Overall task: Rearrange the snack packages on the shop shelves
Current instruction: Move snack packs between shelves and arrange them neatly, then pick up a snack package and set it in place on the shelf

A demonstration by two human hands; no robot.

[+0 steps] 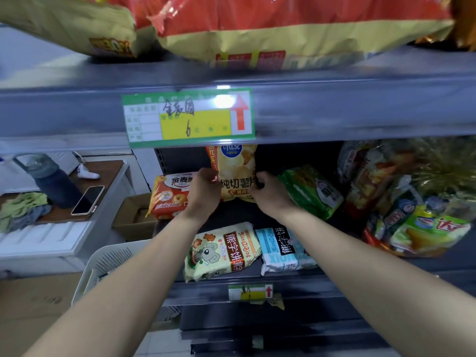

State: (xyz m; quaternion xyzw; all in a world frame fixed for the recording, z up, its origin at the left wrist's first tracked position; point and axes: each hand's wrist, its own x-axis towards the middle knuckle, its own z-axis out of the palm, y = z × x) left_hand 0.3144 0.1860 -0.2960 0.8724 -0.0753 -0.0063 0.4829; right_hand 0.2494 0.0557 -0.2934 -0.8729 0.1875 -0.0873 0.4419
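Observation:
A yellow potato chip bag stands upright at the back of the middle shelf. My left hand grips its left edge and my right hand grips its right edge. A red and orange snack pack lies just left of my left hand. A green snack pack leans right of my right hand. At the shelf front lie a pale yellow bear biscuit pack and a light blue biscuit pack.
Mixed snack bags pile at the shelf's right. Large red and yellow bags sit on the shelf above, with a price tag on its edge. A white basket, a cardboard box, and a desk with a phone and bottle stand left.

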